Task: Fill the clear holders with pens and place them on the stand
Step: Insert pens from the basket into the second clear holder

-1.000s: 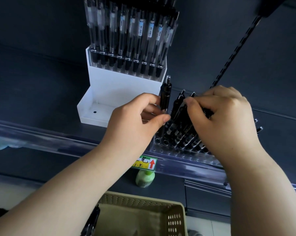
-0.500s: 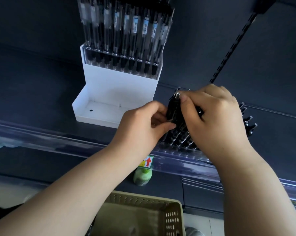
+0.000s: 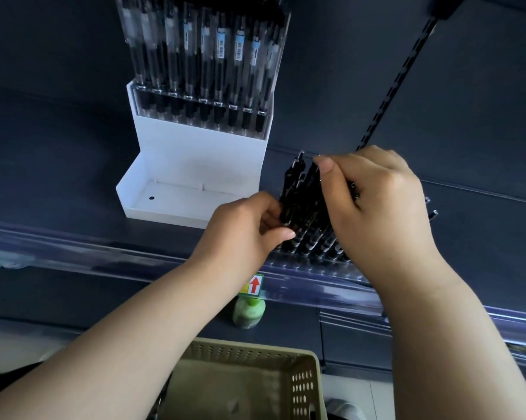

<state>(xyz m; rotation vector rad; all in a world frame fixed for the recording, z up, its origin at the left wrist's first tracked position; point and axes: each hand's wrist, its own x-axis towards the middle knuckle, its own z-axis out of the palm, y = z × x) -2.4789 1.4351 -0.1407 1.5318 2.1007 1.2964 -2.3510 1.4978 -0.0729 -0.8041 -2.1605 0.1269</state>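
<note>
A white stepped stand [image 3: 195, 153] sits on the dark shelf; its upper tier carries a clear holder [image 3: 201, 113] full of upright pens, and its lower tray is bare. To its right a second clear holder [image 3: 313, 268] lies at the shelf's front edge, packed with several black pens [image 3: 301, 204]. My left hand [image 3: 246, 228] pinches one black pen at the left end of that holder. My right hand [image 3: 374, 204] covers the pen tops from the right, fingers curled over the bunch; much of the holder is hidden beneath it.
A clear rail [image 3: 74, 253] runs along the shelf's front edge, with a small arrow tag [image 3: 254, 284]. A green bottle [image 3: 249, 313] stands on the lower shelf. A beige perforated basket [image 3: 246, 386] sits below, near me. A slotted black upright [image 3: 398, 77] rises at the back right.
My left hand has lowered the single pen into the left end of the holder and stays on it. My right hand has closed further over the pen tops.
</note>
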